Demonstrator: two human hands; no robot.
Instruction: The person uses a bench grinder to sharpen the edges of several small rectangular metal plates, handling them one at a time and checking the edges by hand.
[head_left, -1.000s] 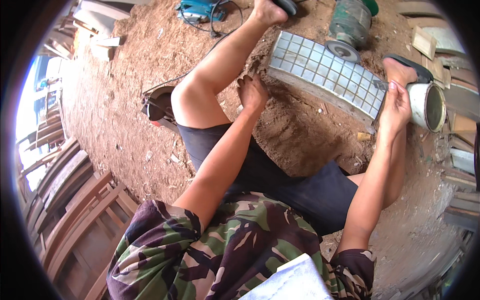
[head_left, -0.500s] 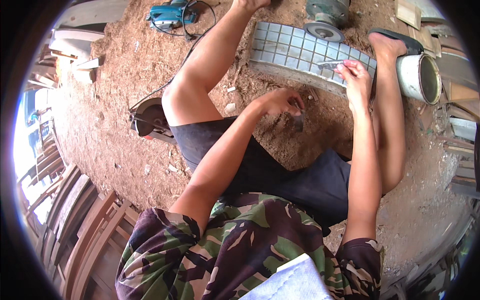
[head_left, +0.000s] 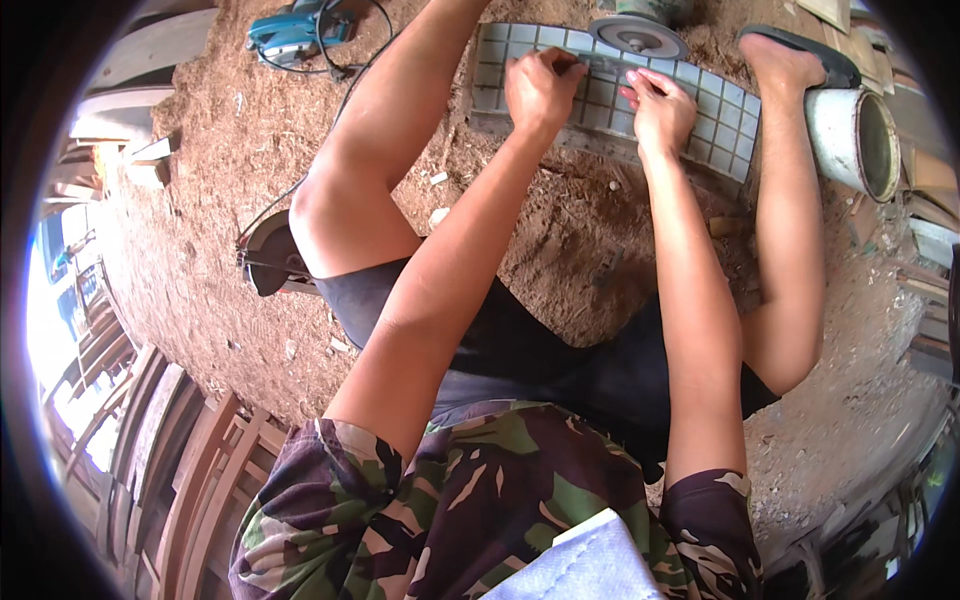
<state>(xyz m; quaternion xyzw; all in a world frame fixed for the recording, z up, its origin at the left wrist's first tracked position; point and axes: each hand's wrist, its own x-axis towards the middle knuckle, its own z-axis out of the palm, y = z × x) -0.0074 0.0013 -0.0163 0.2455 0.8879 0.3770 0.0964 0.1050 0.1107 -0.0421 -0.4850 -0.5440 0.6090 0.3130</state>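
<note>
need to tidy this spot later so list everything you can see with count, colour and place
tiled block: one, pale tiles, upper centre
thin strip: one, grey, over the block, partly hidden
grinding wheel: one, grey, top edge, on a green machine
power tool: one, blue, upper left
cord: at least one, black, upper left
round-guarded tool: one, dark, left
bucket: one, whitish, upper right
wood pieces: many, brown and grey, both sides
sandal: one, dark, upper right
shirt: one, camouflage, bottom
shorts: one pair, dark, centre
legs: two, bare, either side
left hand: one, bare, pinching the strip
right hand: one, bare, at the strip's other end
</note>
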